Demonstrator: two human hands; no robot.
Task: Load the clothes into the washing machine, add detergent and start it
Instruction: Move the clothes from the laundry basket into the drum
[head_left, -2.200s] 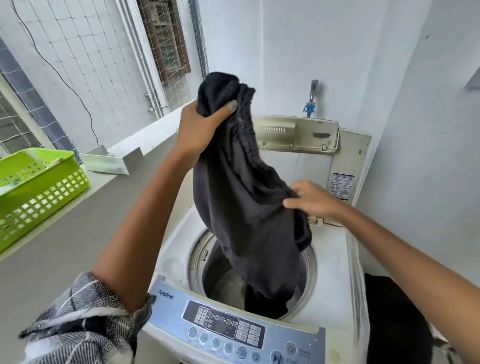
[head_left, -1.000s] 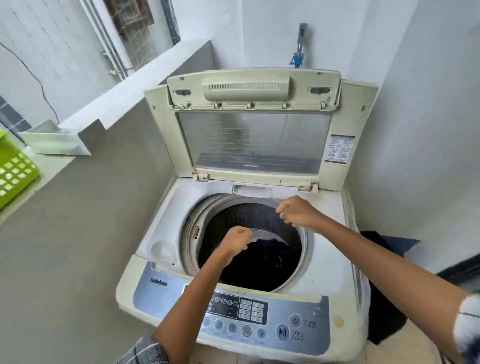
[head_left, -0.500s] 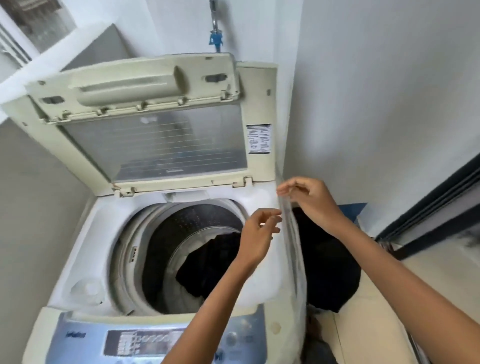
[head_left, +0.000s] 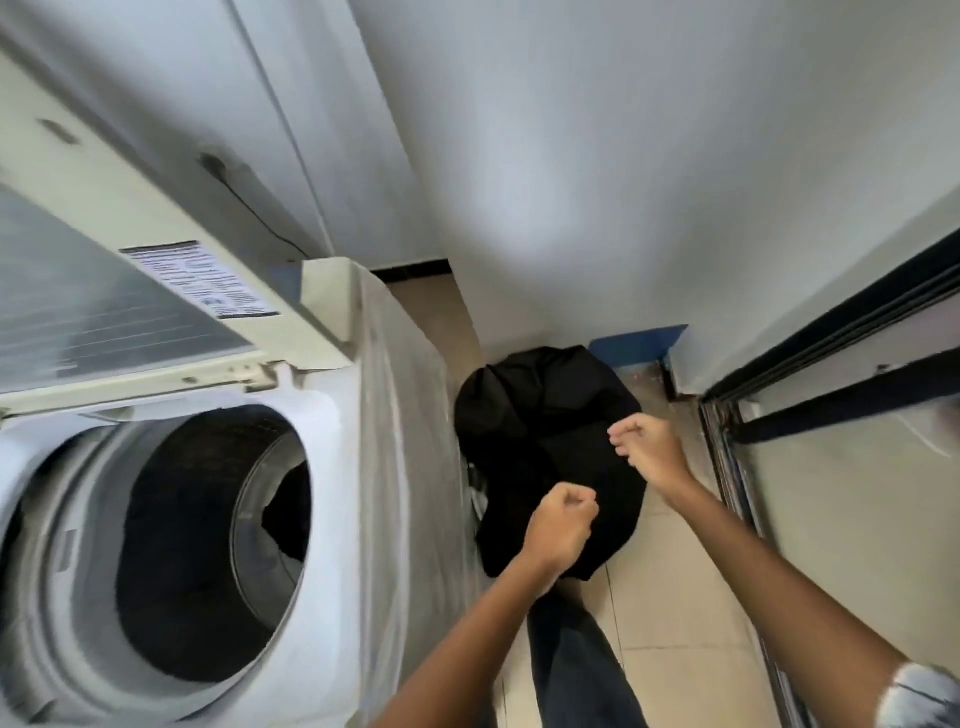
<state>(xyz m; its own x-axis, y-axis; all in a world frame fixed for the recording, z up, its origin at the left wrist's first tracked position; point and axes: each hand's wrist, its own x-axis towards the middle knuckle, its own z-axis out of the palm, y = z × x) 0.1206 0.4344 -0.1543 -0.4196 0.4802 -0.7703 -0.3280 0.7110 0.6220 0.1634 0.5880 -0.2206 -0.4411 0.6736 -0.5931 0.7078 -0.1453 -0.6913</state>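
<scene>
Left hand (head_left: 558, 527) fingers curled, empty | right hand (head_left: 647, 449) fingers curled, empty | both above black clothes pile (head_left: 540, 415) on floor (head_left: 675, 613) beside washing machine (head_left: 332, 467), lid (head_left: 130, 291) up

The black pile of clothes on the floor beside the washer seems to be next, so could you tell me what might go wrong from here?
1. The black pile sits in a narrow gap between the washing machine and the door track; a trailing piece could snag there.
2. Both the left hand and right hand are curled above it, holding nothing; a hasty grab may leave pieces behind.
</scene>
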